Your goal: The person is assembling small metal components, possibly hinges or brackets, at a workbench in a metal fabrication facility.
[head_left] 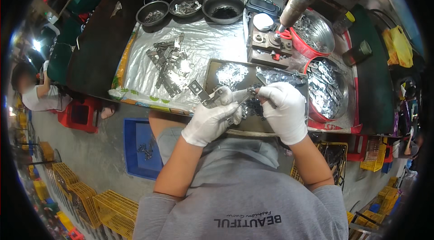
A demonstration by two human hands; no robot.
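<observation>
My left hand (209, 120), in a white glove, is closed around a flat metal bracket (197, 90) with holes, which sticks out past the fingers at the upper left. My right hand (285, 111), also gloved in white, pinches a small dark metal part (254, 90) at the fingertips, close to the left fingers. Part of what lies between the hands is hidden by the gloves. Both hands are over a shallow tray (211, 70), which holds a heap of small shiny parts (232, 75) and dark small parts near the right fingers.
Loose metal brackets (169, 66) lie on the silver sheet at left. Bowls of small parts (185, 6) line the back. A press (296, 7) stands over a metal fixture (271, 45). Red-rimmed tins (322, 120) of metal pieces stand right. A blue bin (131, 149) is on the floor.
</observation>
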